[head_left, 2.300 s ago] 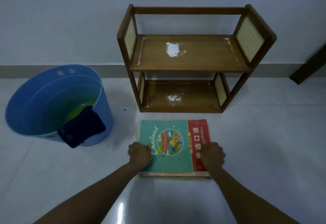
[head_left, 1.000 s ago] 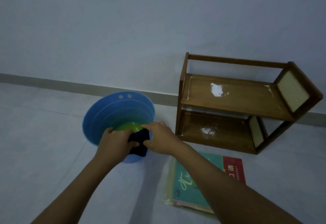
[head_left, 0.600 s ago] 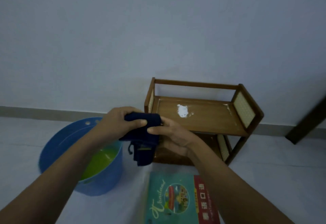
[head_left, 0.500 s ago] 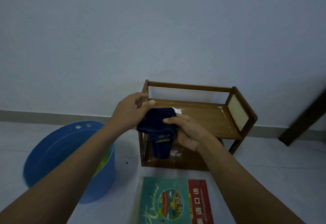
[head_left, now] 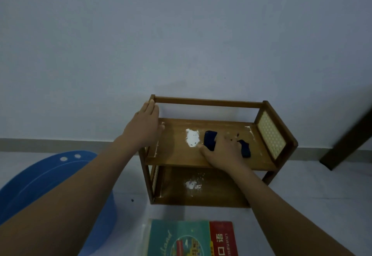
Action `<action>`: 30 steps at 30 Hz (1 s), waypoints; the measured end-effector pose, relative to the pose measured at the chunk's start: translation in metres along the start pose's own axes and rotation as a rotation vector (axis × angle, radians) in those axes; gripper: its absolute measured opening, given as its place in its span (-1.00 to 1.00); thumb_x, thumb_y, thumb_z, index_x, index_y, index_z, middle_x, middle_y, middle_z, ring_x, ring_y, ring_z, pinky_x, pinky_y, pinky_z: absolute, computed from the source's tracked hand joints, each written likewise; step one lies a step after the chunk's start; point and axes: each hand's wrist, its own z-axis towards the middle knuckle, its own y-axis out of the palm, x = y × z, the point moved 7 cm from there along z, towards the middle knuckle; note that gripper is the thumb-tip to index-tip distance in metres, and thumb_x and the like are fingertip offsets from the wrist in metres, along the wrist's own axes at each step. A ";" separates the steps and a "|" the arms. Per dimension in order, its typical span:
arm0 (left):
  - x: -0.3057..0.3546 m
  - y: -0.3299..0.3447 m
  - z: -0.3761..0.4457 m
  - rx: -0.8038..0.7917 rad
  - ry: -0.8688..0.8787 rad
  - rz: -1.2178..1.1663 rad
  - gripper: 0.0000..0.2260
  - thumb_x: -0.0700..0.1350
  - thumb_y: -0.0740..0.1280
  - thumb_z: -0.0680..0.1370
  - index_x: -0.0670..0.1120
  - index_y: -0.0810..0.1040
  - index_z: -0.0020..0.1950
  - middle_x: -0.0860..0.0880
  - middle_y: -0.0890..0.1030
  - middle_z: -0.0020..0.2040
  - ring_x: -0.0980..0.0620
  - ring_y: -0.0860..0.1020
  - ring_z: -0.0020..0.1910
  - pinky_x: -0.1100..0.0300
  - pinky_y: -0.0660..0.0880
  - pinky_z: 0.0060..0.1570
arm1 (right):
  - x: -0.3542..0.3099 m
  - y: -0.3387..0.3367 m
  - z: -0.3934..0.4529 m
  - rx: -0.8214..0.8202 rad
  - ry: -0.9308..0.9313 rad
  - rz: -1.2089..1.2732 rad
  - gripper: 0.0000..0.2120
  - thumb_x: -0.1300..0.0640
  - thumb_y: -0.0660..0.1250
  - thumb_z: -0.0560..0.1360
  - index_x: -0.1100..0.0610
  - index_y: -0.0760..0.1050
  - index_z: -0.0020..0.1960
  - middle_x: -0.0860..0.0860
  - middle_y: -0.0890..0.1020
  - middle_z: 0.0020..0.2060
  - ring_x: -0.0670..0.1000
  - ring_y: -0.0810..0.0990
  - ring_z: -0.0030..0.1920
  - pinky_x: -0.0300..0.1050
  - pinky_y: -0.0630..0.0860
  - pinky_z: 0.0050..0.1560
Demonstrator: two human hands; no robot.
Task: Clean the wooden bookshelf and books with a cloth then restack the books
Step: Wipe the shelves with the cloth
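right hand (head_left: 223,151) presses the cloth (head_left: 209,140) flat on the top shelf (head_left: 175,155) of the bookshelf (head_left: 209,102), grip released. white dust patch (head_left: 192,140) sits just left of the cloth, so i'd wipe leftward. left hand (head_left: 146,124) rests flat on the left end.

Left hand (head_left: 145,126) flat, fingers straight, right hand (head_left: 223,151) palm down, fingers spread

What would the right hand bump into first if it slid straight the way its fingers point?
Probably the wall behind the bookshelf. The right hand, pressing the dark cloth, points at the shelf's open back, under the top rail and right of the white powder. Depth is hard to judge.
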 end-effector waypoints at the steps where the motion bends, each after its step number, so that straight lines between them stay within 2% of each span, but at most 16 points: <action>1: -0.001 0.000 0.000 0.001 -0.014 -0.016 -0.37 0.04 0.13 0.63 -0.22 -0.07 0.55 -0.16 -0.10 0.58 -0.09 -0.12 0.56 -0.04 0.06 0.51 | -0.002 0.003 0.004 0.002 0.021 -0.008 -0.23 -0.43 0.14 0.41 0.14 0.28 0.36 0.14 0.43 0.31 0.25 0.32 0.35 0.23 0.24 0.37; 5: 0.000 -0.001 0.003 0.018 -0.054 -0.078 -0.36 0.03 0.14 0.63 -0.24 -0.07 0.55 -0.16 -0.09 0.58 -0.09 -0.12 0.56 -0.02 0.06 0.49 | -0.028 0.010 0.012 0.016 0.035 -0.012 -0.31 -0.33 0.18 0.46 0.16 0.27 0.37 0.16 0.46 0.30 0.22 0.36 0.34 0.20 0.22 0.39; 8: 0.000 0.000 0.005 0.010 -0.055 -0.029 -0.36 0.04 0.13 0.63 -0.25 -0.07 0.54 -0.16 -0.10 0.58 -0.09 -0.12 0.56 -0.02 0.06 0.49 | -0.090 0.032 0.001 -0.024 -0.141 -0.014 -0.37 -0.27 0.19 0.49 0.16 0.33 0.36 0.17 0.43 0.34 0.22 0.23 0.43 0.22 0.16 0.43; 10: -0.001 0.001 0.006 0.005 -0.060 -0.005 -0.36 0.05 0.13 0.62 -0.25 -0.06 0.54 -0.17 -0.11 0.58 -0.10 -0.13 0.56 -0.04 0.06 0.49 | -0.134 0.050 -0.017 -0.095 -0.305 -0.012 -0.41 -0.19 0.21 0.51 0.15 0.29 0.39 0.19 0.39 0.36 0.24 0.20 0.43 0.20 0.12 0.44; 12: -0.002 0.001 0.006 0.008 -0.069 0.020 -0.35 0.07 0.12 0.62 -0.24 -0.07 0.54 -0.15 -0.13 0.58 -0.09 -0.12 0.56 -0.05 0.06 0.48 | -0.152 0.053 -0.027 -0.091 -0.400 0.012 -0.50 -0.13 0.19 0.52 0.12 0.33 0.36 0.18 0.39 0.35 0.22 0.23 0.41 0.16 0.11 0.42; 14: -0.002 0.001 0.006 0.007 -0.072 0.034 -0.35 0.08 0.10 0.62 -0.24 -0.08 0.55 -0.15 -0.13 0.58 -0.10 -0.12 0.56 -0.04 0.06 0.48 | -0.138 0.039 -0.030 -0.036 -0.417 0.034 -0.62 -0.09 0.18 0.53 0.08 0.43 0.26 0.11 0.47 0.25 0.16 0.35 0.33 0.14 0.20 0.38; 16: -0.002 0.001 0.006 0.011 -0.072 0.035 -0.36 0.08 0.09 0.63 -0.24 -0.08 0.55 -0.16 -0.10 0.58 -0.12 -0.10 0.56 -0.05 0.06 0.50 | -0.103 0.024 -0.030 -0.022 -0.367 0.020 -0.63 -0.08 0.16 0.55 0.04 0.43 0.28 0.08 0.49 0.24 0.14 0.37 0.31 0.14 0.24 0.38; 20: -0.002 0.000 0.003 0.037 -0.087 -0.012 -0.37 0.05 0.11 0.63 -0.21 -0.07 0.55 -0.15 -0.07 0.58 -0.11 -0.07 0.56 -0.05 0.06 0.49 | -0.001 -0.007 -0.025 0.012 -0.078 -0.052 -0.54 -0.16 0.13 0.54 -0.17 0.27 0.43 0.11 0.21 0.48 0.20 0.08 0.49 0.26 0.05 0.47; 23: -0.004 0.001 0.002 0.038 -0.105 -0.075 -0.38 0.02 0.12 0.62 -0.20 -0.07 0.56 -0.14 -0.05 0.58 -0.09 -0.05 0.56 -0.05 0.08 0.49 | 0.055 -0.022 -0.021 0.049 0.051 -0.096 -0.51 -0.16 0.10 0.54 -0.16 0.24 0.46 0.14 0.27 0.46 0.19 0.12 0.48 0.26 0.06 0.46; 26: -0.003 0.001 0.004 0.044 -0.115 -0.086 -0.38 0.04 0.11 0.62 -0.21 -0.08 0.55 -0.14 -0.05 0.58 -0.09 -0.05 0.56 -0.05 0.10 0.49 | 0.047 -0.020 -0.025 0.065 0.058 -0.039 -0.52 -0.07 0.09 0.56 -0.04 0.25 0.46 0.15 0.32 0.43 0.19 0.17 0.46 0.23 0.09 0.46; 30: -0.002 0.002 0.005 0.027 -0.133 -0.065 -0.36 0.09 0.08 0.62 -0.21 -0.09 0.55 -0.14 -0.08 0.58 -0.08 -0.07 0.56 -0.05 0.10 0.49 | -0.039 0.009 -0.038 0.023 -0.073 0.012 -0.59 -0.08 0.13 0.56 -0.01 0.32 0.38 0.11 0.35 0.40 0.17 0.20 0.44 0.24 0.12 0.46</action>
